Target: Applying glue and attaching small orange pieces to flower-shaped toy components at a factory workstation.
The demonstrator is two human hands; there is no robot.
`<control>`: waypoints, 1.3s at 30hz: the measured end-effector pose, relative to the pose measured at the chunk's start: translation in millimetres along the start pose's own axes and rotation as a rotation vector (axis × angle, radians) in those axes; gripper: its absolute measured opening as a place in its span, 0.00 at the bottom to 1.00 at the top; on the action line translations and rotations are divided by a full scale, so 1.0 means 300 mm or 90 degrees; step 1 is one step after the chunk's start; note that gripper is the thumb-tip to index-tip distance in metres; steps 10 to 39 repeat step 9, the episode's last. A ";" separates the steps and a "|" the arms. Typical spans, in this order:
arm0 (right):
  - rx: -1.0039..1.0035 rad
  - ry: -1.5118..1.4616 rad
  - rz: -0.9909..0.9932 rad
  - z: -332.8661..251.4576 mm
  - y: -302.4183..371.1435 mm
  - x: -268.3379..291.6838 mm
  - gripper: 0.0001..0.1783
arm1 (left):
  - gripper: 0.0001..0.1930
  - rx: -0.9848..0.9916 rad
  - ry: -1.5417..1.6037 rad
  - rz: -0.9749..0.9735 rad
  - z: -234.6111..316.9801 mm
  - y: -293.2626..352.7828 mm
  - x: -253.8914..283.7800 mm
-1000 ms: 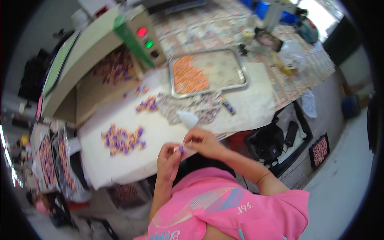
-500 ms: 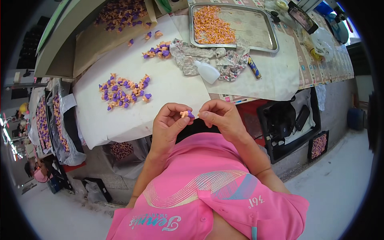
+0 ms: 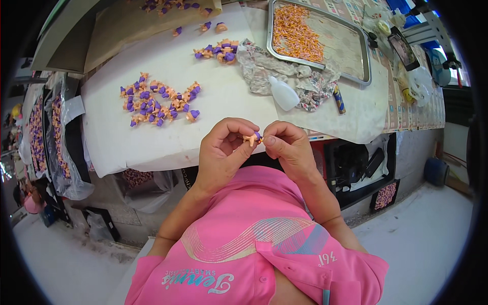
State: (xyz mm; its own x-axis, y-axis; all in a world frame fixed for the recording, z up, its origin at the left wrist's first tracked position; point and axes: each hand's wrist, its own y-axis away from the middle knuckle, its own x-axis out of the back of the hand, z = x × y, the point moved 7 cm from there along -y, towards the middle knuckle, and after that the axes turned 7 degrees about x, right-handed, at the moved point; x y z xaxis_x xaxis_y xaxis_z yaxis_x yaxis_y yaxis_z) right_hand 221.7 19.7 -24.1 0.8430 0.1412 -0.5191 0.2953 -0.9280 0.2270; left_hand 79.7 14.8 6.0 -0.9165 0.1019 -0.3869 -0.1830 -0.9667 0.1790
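Observation:
Just above my lap, my left hand [image 3: 223, 152] is closed, pinching a small toy figure [image 3: 251, 140] with a peach body and a purple part. My right hand [image 3: 294, 151] is closed too, its thumb and forefinger on a tiny orange piece [image 3: 262, 139] held against the figure's purple end. Fingers partly cover where the two meet. Many similar purple-and-peach figures [image 3: 158, 104] lie in a loose group on the white-covered table [image 3: 223, 104], with a smaller bunch [image 3: 223, 51] farther back.
A metal tray [image 3: 367, 76] at the back right holds many small orange-and-pink pieces [image 3: 295, 33]. Before it lie a crumpled cloth [image 3: 256, 68], a white squeeze bottle [image 3: 284, 95] and a blue tube [image 3: 339, 99]. A phone [image 3: 404, 48] stands at far right. A black crate [image 3: 361, 165] sits below the table.
My right hand has brought the tiny orange piece up to the figure, closing the gap between them. The figure is turned in my left fingers. The view has shifted a little.

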 end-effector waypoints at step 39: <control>0.014 -0.042 -0.004 0.078 -0.055 -0.022 0.05 | 0.08 -0.066 -0.086 -0.020 -0.007 -0.025 0.077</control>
